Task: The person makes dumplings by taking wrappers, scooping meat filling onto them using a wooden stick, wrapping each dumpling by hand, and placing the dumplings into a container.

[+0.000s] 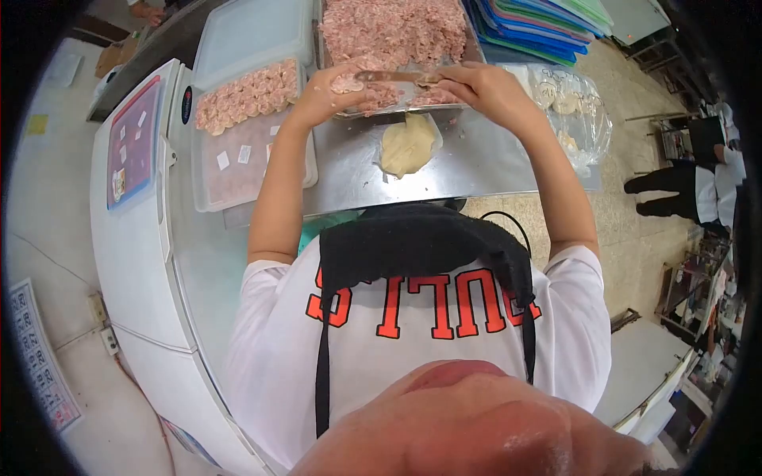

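Observation:
Pink minced meat (393,32) fills a metal tray (321,55) at the top middle. Over the tray's near edge, my left hand (324,97) is curled with a small lump of meat on a pale wrapper (345,83). My right hand (496,94) grips a flat spatula (389,77), whose blade reaches left to that lump. Below the tray, a stack of pale yellow dough wrappers (407,147) lies on the metal table (476,163). Rows of filled pieces (246,97) sit in a plastic container to the left.
An empty-looking clear container (250,40) is at the upper left, a lidded one (254,163) below it. Blue and green trays (532,28) are stacked upper right, above a plastic bag (575,111). A white freezer (135,262) stands left; another person (706,190) is far right.

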